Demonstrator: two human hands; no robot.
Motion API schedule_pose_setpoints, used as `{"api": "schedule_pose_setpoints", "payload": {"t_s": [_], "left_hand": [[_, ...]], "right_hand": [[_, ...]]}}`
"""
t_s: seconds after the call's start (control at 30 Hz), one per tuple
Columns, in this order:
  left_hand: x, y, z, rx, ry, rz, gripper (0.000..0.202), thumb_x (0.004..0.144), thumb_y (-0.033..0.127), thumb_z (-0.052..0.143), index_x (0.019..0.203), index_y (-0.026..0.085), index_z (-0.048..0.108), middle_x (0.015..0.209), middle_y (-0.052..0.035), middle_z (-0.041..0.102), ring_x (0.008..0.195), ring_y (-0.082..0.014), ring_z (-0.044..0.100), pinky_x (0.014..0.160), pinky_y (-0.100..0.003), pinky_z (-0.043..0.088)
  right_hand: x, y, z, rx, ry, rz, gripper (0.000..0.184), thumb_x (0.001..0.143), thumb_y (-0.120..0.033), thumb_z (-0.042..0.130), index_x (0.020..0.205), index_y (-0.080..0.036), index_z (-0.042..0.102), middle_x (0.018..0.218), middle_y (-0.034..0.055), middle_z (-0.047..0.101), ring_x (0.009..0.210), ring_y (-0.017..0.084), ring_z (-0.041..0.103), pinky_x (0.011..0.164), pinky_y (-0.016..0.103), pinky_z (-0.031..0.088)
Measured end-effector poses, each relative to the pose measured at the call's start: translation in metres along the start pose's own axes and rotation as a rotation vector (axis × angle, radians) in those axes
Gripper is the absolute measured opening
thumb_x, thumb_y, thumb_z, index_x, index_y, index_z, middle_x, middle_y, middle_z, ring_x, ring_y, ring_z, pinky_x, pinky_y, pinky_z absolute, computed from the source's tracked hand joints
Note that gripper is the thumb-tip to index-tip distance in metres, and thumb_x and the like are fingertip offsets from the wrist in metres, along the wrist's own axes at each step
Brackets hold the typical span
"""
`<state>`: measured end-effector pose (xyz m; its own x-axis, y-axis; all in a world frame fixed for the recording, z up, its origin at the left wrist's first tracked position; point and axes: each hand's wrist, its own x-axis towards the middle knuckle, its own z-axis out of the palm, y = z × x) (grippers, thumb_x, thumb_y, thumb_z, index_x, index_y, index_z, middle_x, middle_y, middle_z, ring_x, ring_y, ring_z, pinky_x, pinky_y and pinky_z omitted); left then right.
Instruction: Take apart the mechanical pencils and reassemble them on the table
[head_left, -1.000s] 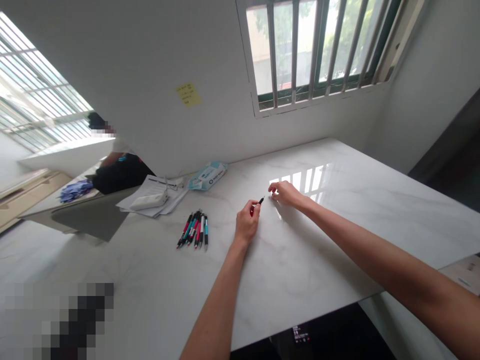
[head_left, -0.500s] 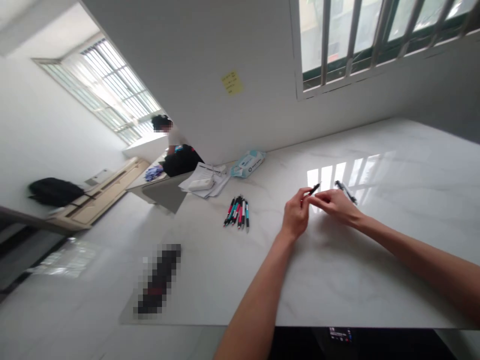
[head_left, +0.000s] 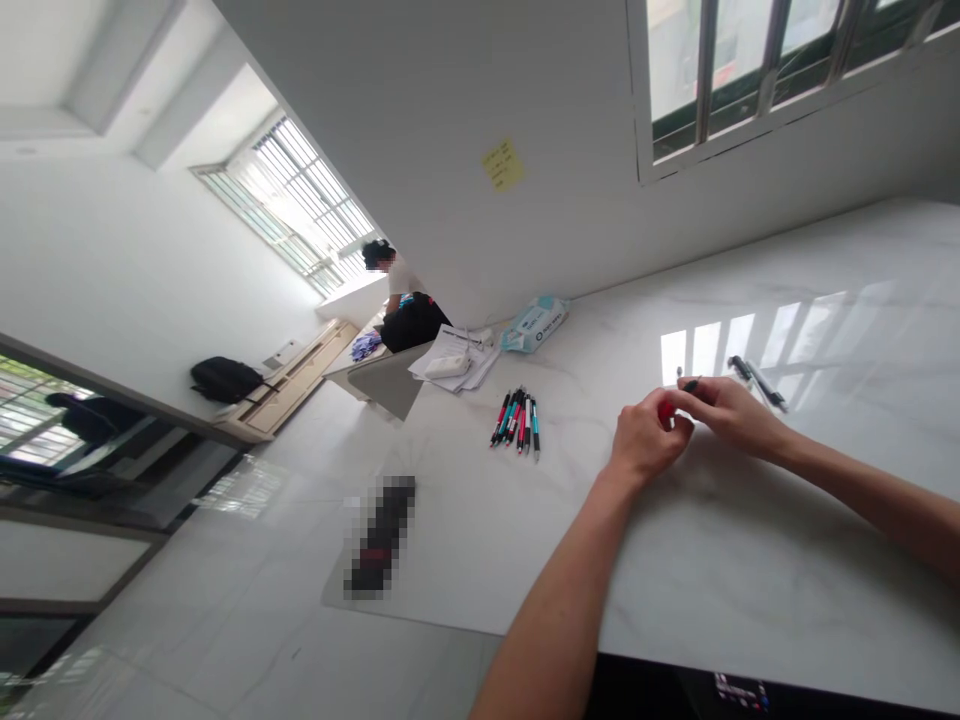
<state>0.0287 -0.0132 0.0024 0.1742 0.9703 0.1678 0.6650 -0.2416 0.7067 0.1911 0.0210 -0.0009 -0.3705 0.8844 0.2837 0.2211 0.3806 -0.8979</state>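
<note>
My left hand (head_left: 651, 436) is closed around a red pen part (head_left: 666, 410), most of it hidden by the fingers. My right hand (head_left: 733, 412) meets it fingertip to fingertip, pinching a small black pen part (head_left: 691, 384). A tiny grey tip (head_left: 679, 372) shows just above the fingers; which piece it belongs to I cannot tell. Just beyond my right hand lie a black-and-clear pen (head_left: 766, 384) and a shorter dark piece (head_left: 740, 368). A bunch of red, teal, white and black pens (head_left: 516, 420) lies to the left of my hands.
A pack of wipes (head_left: 535, 324) and papers (head_left: 454, 360) are at the back left of the white table (head_left: 465, 520). A blurred-out dark object (head_left: 381, 538) sits near its left edge. Another person (head_left: 401, 275) is at a farther desk. A yellow note (head_left: 502, 165) sticks to the wall.
The view has swung left, so everything sits farther right. The black part that stuck out above my left hand is now between my right fingers, and red shows in my left hand.
</note>
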Motion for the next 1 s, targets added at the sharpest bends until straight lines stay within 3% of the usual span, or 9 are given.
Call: {"api": "schedule_pose_setpoints", "payload": {"t_s": [0.1, 0.23, 0.33, 0.47, 0.57, 0.73, 0.83, 1.0], "left_hand": [[0.002, -0.003, 0.002, 0.031, 0.022, -0.029, 0.006, 0.086, 0.024, 0.061, 0.080, 0.023, 0.061, 0.071, 0.0011, 0.063, 0.063, -0.0153, 0.052, 0.065, -0.028, 0.041], [0.006, -0.005, 0.003, 0.031, 0.040, -0.025, 0.007, 0.086, 0.023, 0.058, 0.082, 0.023, 0.065, 0.073, 0.0000, 0.066, 0.066, -0.0165, 0.054, 0.067, -0.029, 0.042], [0.011, -0.005, 0.002, 0.002, 0.059, -0.013, 0.014, 0.083, 0.017, 0.055, 0.085, 0.022, 0.068, 0.075, -0.0010, 0.068, 0.068, -0.0175, 0.056, 0.070, -0.029, 0.043], [0.019, -0.006, 0.001, -0.029, 0.030, 0.003, 0.011, 0.080, 0.014, 0.054, 0.075, 0.021, 0.062, 0.068, 0.0001, 0.061, 0.065, -0.0168, 0.051, 0.067, -0.030, 0.040], [0.022, -0.004, -0.001, -0.068, 0.039, 0.003, 0.011, 0.080, 0.017, 0.054, 0.070, 0.022, 0.053, 0.064, 0.0022, 0.053, 0.062, -0.0151, 0.045, 0.064, -0.029, 0.036], [0.020, -0.001, -0.001, -0.100, 0.051, -0.042, 0.016, 0.080, 0.019, 0.054, 0.067, 0.022, 0.044, 0.062, 0.0033, 0.048, 0.061, -0.0142, 0.042, 0.062, -0.030, 0.034], [0.020, -0.003, 0.001, -0.082, 0.064, -0.057, 0.016, 0.080, 0.019, 0.055, 0.067, 0.022, 0.046, 0.062, 0.0033, 0.049, 0.061, -0.0143, 0.042, 0.062, -0.030, 0.033], [0.022, -0.007, 0.003, -0.089, 0.084, -0.008, 0.011, 0.079, 0.017, 0.054, 0.069, 0.022, 0.053, 0.062, 0.0030, 0.050, 0.062, -0.0146, 0.043, 0.062, -0.029, 0.035]], "right_hand": [[0.000, 0.003, -0.001, 0.020, 0.013, -0.001, 0.042, 0.090, -0.060, 0.067, 0.072, -0.022, 0.065, 0.063, 0.0009, 0.058, 0.057, 0.016, 0.049, 0.053, 0.031, 0.039], [0.003, 0.001, 0.000, 0.177, 0.034, 0.015, 0.030, 0.086, -0.051, 0.075, 0.091, -0.022, 0.069, 0.081, 0.0041, 0.071, 0.075, 0.021, 0.066, 0.068, 0.033, 0.054], [0.009, -0.001, 0.002, 0.260, 0.041, 0.003, 0.032, 0.082, -0.051, 0.079, 0.087, -0.022, 0.067, 0.080, 0.0044, 0.073, 0.076, 0.022, 0.070, 0.070, 0.034, 0.056], [0.017, 0.001, 0.002, 0.286, 0.050, 0.014, 0.030, 0.083, -0.048, 0.079, 0.089, -0.021, 0.068, 0.081, 0.0037, 0.074, 0.079, 0.021, 0.071, 0.077, 0.034, 0.057], [0.018, 0.001, -0.001, 0.352, 0.025, 0.006, 0.026, 0.085, -0.039, 0.077, 0.100, -0.020, 0.071, 0.085, 0.0030, 0.074, 0.084, 0.020, 0.071, 0.084, 0.035, 0.057], [0.015, -0.003, -0.003, 0.478, 0.000, 0.017, 0.039, 0.082, -0.031, 0.078, 0.119, -0.020, 0.070, 0.098, 0.0048, 0.077, 0.092, 0.020, 0.072, 0.094, 0.038, 0.056], [0.014, -0.004, -0.003, 0.487, 0.023, 0.017, 0.044, 0.079, -0.031, 0.080, 0.121, -0.021, 0.070, 0.104, 0.0060, 0.076, 0.095, 0.021, 0.072, 0.092, 0.038, 0.057], [0.015, -0.004, -0.006, 0.419, 0.023, -0.001, 0.041, 0.080, -0.035, 0.082, 0.116, -0.021, 0.071, 0.090, 0.0033, 0.074, 0.090, 0.021, 0.073, 0.086, 0.037, 0.059]]}}
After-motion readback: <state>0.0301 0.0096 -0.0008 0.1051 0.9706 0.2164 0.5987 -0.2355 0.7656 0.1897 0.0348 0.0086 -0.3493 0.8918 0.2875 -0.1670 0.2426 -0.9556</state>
